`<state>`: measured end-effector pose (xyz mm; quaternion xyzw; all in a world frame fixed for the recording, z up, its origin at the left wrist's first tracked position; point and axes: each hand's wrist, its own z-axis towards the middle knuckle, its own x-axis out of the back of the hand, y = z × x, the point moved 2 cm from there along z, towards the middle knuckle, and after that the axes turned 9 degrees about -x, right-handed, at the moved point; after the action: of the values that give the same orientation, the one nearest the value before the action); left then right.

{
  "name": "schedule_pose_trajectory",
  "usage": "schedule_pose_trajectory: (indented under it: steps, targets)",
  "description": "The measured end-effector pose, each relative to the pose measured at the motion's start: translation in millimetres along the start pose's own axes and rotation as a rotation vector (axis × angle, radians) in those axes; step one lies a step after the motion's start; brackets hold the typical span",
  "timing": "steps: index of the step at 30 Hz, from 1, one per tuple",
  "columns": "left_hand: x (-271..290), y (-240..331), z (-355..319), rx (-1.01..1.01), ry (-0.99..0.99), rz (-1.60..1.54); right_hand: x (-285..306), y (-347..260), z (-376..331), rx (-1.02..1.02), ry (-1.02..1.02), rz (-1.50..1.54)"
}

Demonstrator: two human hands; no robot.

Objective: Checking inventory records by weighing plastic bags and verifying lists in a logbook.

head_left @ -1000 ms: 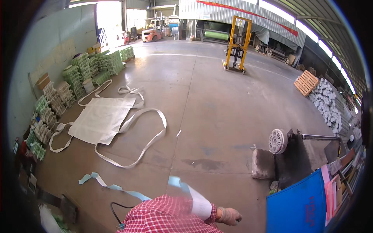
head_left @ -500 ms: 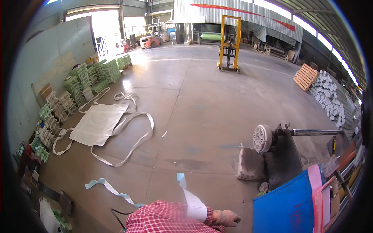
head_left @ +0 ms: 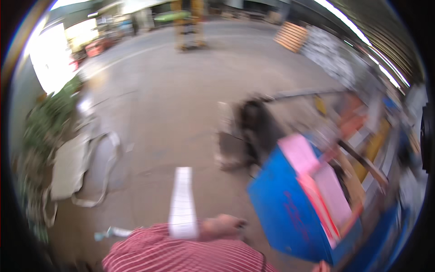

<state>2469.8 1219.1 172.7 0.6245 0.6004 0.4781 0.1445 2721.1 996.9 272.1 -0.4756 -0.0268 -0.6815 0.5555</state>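
My left forearm, in a red-and-white checked sleeve (head_left: 149, 249), bends across the lower middle. My left hand (head_left: 224, 225) reaches out to the right and is blurred. Its fingers look curled, with a small dark thing at their tips that I cannot make out. A long white strip with faint cross lines (head_left: 183, 204) lies against this forearm and stretches away over the floor. Only blurred fingertips of my right hand (head_left: 321, 267) show at the lower edge, just below a blue box-like stand (head_left: 285, 213). Whether they hold anything is hidden.
Pink sheets (head_left: 333, 190) and a red edge top the blue stand. A dark-and-pale sack (head_left: 230, 147) sits beyond it. At left, a white fabric bag with straps (head_left: 70, 167) lies on the floor near green stacks (head_left: 52, 115). A yellow lifter (head_left: 188, 27) stands far off.
My view has swung to the right, so the floor bag, lifter and blue stand have shifted left in the picture. Fingertips of my right hand have come in at the lower edge.
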Motion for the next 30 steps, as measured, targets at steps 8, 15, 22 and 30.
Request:
schedule_pose_trajectory:
  steps: [8,15,22,30]
  targets:
    - [-8.1,22.1,14.4,-0.042,0.290,-0.056,-30.4,50.3,54.9,-0.027,0.014,0.311]
    - [-23.4,24.0,23.5,0.067,0.374,-0.071,-45.5,77.8,82.4,0.007,-0.030,0.110]
    - [-28.2,33.7,25.3,0.180,0.356,-0.087,-81.6,105.1,79.3,0.022,-0.104,-0.040]
    - [-34.0,23.2,33.3,0.160,0.402,-0.172,-101.6,115.3,72.1,0.042,-0.016,0.017]
